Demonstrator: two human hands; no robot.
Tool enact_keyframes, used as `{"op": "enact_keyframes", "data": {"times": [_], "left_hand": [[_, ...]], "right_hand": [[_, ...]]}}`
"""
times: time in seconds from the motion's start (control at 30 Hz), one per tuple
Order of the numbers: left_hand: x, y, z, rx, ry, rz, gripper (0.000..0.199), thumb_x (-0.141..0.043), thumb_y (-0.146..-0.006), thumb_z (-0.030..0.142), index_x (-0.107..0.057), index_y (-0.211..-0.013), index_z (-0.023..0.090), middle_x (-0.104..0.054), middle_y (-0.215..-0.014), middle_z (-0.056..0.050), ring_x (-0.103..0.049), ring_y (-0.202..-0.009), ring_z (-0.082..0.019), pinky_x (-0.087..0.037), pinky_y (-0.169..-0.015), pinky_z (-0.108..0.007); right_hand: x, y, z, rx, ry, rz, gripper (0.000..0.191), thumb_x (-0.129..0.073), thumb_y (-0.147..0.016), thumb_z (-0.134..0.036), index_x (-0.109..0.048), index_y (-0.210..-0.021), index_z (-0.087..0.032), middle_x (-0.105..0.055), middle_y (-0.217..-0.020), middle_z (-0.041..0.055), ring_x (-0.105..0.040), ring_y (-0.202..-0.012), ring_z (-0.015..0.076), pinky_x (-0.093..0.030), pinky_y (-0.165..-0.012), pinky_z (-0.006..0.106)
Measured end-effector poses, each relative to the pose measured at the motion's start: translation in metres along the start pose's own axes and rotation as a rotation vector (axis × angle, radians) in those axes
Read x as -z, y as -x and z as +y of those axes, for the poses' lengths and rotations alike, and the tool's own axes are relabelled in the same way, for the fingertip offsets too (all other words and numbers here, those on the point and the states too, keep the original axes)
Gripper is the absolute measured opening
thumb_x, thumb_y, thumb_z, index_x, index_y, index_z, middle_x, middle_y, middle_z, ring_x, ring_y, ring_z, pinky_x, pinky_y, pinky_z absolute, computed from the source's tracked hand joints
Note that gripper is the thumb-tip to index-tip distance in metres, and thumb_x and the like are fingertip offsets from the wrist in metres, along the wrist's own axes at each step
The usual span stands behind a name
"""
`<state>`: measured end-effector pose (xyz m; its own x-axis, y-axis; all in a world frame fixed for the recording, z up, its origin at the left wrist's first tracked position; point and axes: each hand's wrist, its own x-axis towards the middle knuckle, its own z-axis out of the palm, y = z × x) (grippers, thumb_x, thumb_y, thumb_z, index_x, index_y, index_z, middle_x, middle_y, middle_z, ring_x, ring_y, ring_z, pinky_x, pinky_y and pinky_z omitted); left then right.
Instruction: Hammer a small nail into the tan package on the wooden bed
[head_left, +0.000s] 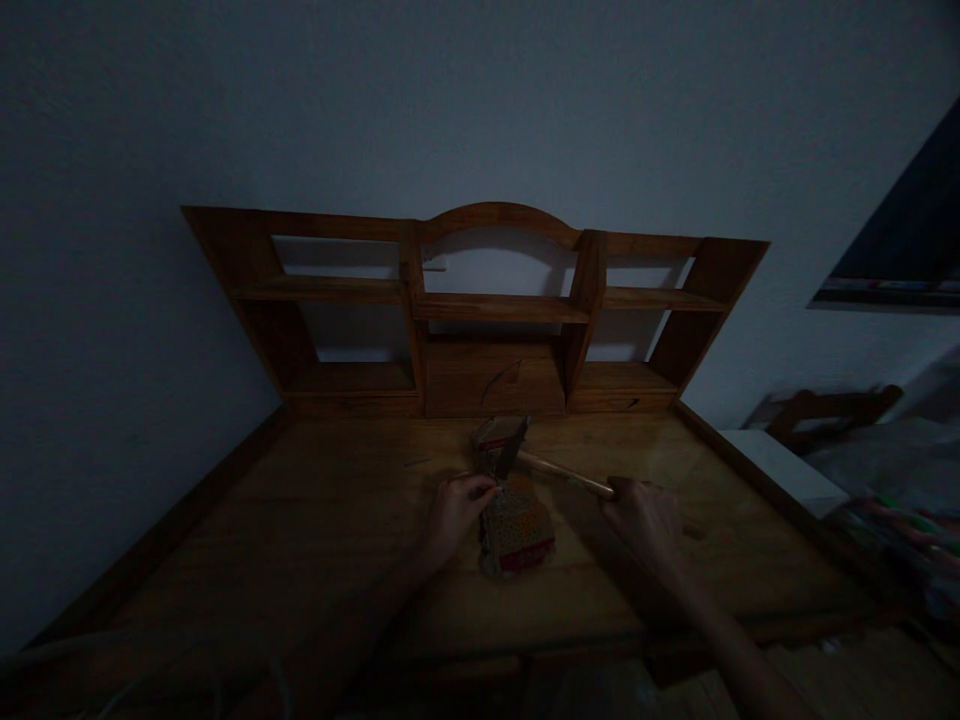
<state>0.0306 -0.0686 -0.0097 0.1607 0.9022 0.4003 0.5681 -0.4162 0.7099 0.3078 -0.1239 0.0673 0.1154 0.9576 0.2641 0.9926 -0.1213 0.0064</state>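
My right hand (646,520) is wrapped around the light wooden handle of a hammer (566,472). Its long dark metal head (511,452) stands tilted at the handle's far end, close above my left fingertips. Thumb and fingers of my left hand (456,510) are pinched together at a small pale thing (499,489), too small and dark to name. Under them lies a torn, flattened piece of printed cardboard (517,530) with red patches, flat on the wooden desk (337,500).
A wooden shelf unit (499,308) with several compartments stands along the desk's back edge, against the pale wall (480,120). Right of the desk are a white surface (787,468) and a wooden chair back (840,408). The room is dim.
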Motion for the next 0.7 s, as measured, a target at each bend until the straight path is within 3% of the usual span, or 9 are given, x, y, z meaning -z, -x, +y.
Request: {"op": "enact_keyframes", "data": {"times": [0.13,0.3,0.53,0.7], "left_hand": [[0.000,-0.001,0.001,0.003,0.025,0.003,0.018,-0.063,-0.081,0.036,-0.074,-0.081,0.022,-0.073,-0.080,-0.001,-0.065,-0.072,-0.016,-0.048,-0.066,-0.023],[0.001,-0.002,0.004,-0.004,0.028,-0.011,0.016,-0.065,-0.080,0.034,-0.075,-0.078,0.021,-0.073,-0.078,-0.002,-0.065,-0.072,-0.017,-0.048,-0.066,-0.024],[0.000,-0.001,0.000,-0.001,0.008,0.005,0.016,-0.066,-0.080,0.036,-0.075,-0.079,0.023,-0.073,-0.079,-0.001,-0.065,-0.071,-0.016,-0.047,-0.065,-0.024],[0.002,-0.001,-0.001,0.001,-0.048,-0.040,0.020,-0.064,-0.080,0.038,-0.075,-0.076,0.022,-0.072,-0.075,-0.002,-0.063,-0.069,-0.016,-0.046,-0.063,-0.025]], "right_hand": [[-0.001,0.003,-0.001,-0.013,-0.008,0.019,0.025,-0.048,-0.083,-0.030,-0.070,-0.076,-0.021,-0.071,-0.070,0.0093,-0.063,-0.062,0.0196,-0.021,-0.053,0.028],[0.005,0.004,0.000,0.096,0.070,0.026,0.017,-0.051,-0.079,-0.023,-0.067,-0.076,-0.021,-0.071,-0.069,0.0078,-0.063,-0.060,0.0194,-0.019,-0.053,0.028],[0.011,0.005,-0.003,0.032,0.029,0.071,0.019,-0.051,-0.081,-0.027,-0.069,-0.080,-0.020,-0.070,-0.069,0.0086,-0.063,-0.061,0.0188,-0.021,-0.053,0.028],[0.003,0.011,-0.005,0.081,0.039,0.030,0.017,-0.052,-0.079,-0.023,-0.068,-0.078,-0.019,-0.071,-0.070,0.0085,-0.063,-0.062,0.0179,-0.020,-0.054,0.028]]}}
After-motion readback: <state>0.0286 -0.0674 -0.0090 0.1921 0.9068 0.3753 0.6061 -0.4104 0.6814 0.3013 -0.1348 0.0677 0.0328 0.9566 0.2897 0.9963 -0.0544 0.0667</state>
